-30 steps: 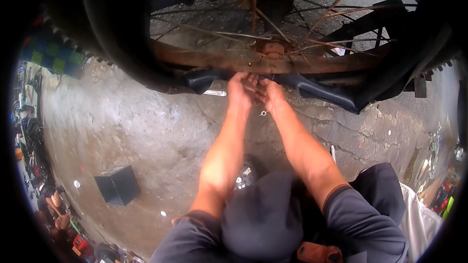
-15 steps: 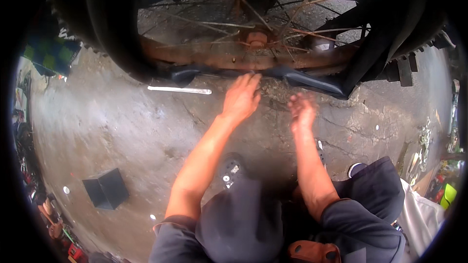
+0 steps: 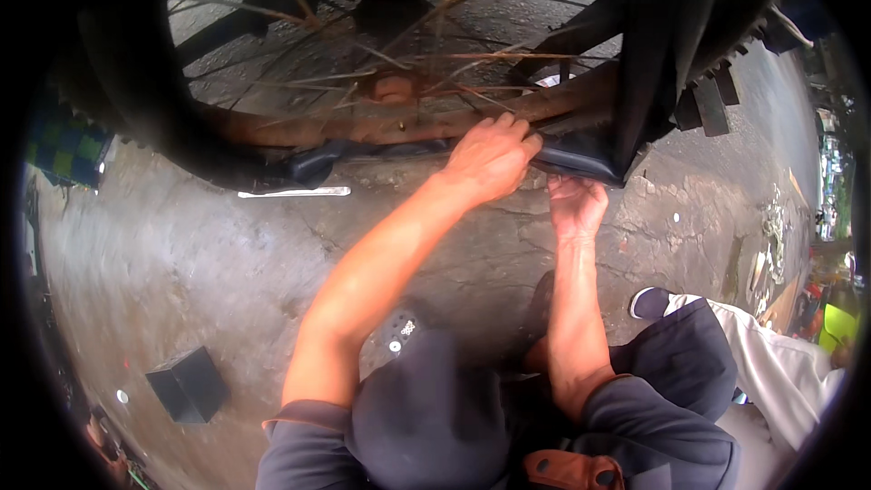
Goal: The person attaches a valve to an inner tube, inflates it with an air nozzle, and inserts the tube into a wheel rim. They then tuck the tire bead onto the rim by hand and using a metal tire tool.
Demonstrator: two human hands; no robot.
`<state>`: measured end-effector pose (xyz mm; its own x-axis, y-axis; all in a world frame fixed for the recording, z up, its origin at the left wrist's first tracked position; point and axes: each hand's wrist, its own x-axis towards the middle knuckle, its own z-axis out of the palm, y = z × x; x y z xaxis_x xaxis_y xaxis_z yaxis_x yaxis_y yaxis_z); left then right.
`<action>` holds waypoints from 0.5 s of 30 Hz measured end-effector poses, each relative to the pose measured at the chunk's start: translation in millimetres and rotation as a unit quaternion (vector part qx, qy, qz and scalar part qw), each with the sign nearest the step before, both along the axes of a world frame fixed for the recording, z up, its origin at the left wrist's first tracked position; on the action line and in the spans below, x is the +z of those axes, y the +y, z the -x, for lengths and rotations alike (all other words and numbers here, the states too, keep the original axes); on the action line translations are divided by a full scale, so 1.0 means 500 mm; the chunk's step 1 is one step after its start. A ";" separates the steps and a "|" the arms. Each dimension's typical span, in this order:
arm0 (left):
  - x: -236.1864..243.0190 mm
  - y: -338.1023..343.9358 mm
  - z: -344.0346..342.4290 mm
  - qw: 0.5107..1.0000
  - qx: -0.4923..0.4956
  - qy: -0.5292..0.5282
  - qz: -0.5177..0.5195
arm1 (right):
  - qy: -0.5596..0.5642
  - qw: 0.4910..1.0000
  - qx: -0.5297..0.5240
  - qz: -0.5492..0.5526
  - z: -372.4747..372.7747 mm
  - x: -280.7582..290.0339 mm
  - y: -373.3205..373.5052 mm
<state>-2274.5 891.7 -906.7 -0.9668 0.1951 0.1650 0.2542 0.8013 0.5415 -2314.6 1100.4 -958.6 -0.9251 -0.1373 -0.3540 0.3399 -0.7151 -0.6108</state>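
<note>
I am bending my left hand (image 3: 494, 159) over the lower edge of the rusty brown metal wheel rim (image 3: 363, 129), back of the hand up, fingers curling in where the limp black rubber inner tube (image 3: 585, 161) is hanging along it. My right hand (image 3: 576, 206) is turning palm-up just under the tube's sagging right part, fingers half bent and reaching its underside. The fingertips are hiding behind the rubber and my knuckles, so I cannot tell whether either hand is truly gripping it or only pressing.

Half a second ago my right hand was blurring in open air below the tube, and my left was lying nearer the middle of the rim; now both are working farther right along it. A second ago they were meeting at the middle.

The thin, flat, silver-white bar (image 3: 295, 192) is lying on the stained grey concrete floor (image 3: 218, 263), left of my hands, and the dark grey open-sided box (image 3: 188, 385) is sitting farther back toward me.
</note>
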 end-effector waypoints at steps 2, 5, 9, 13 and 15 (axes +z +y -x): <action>-0.007 0.008 -0.005 0.999 0.007 0.033 -0.022 | 0.046 0.998 0.040 0.030 0.002 0.007 0.015; -0.020 0.025 -0.016 0.997 0.038 0.048 -0.048 | 0.089 0.992 0.085 0.038 0.008 0.019 0.031; -0.029 0.034 -0.025 0.994 0.058 0.037 -0.083 | 0.115 0.987 0.115 0.012 0.006 0.038 0.043; -0.009 0.035 -0.036 0.993 0.063 0.041 -0.089 | 0.123 0.986 0.107 -0.032 -0.004 0.052 0.053; 0.011 0.043 -0.040 0.989 0.083 0.044 -0.115 | 0.134 0.984 0.104 -0.045 -0.006 0.058 0.060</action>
